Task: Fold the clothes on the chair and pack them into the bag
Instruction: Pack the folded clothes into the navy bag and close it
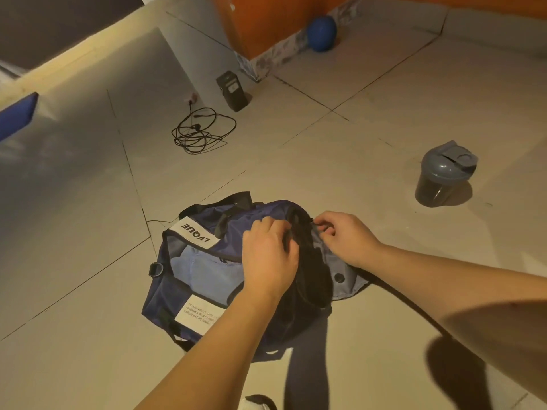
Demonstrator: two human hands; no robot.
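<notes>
The left hand [270, 255] grips the rim of the soft bag [204, 220]. The right hand [347, 238] pinches it; the fabric seems limp and light.

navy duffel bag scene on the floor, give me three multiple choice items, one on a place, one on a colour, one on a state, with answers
1. Where does the grey lidded plastic cup stand relative to the navy fabric duffel bag?
A inside it
B on the floor tiles to its right
C on top of it

2. What colour is the round ball by the orange wall?
A red
B blue
C green

3. What is the right hand doing?
A hanging idle
B holding the cup
C pinching the bag's top edge

Answers: 1 B, it stands apart on the tiles; 2 B, plainly blue; 3 C, fingertips meet at the bag's opening.
</notes>
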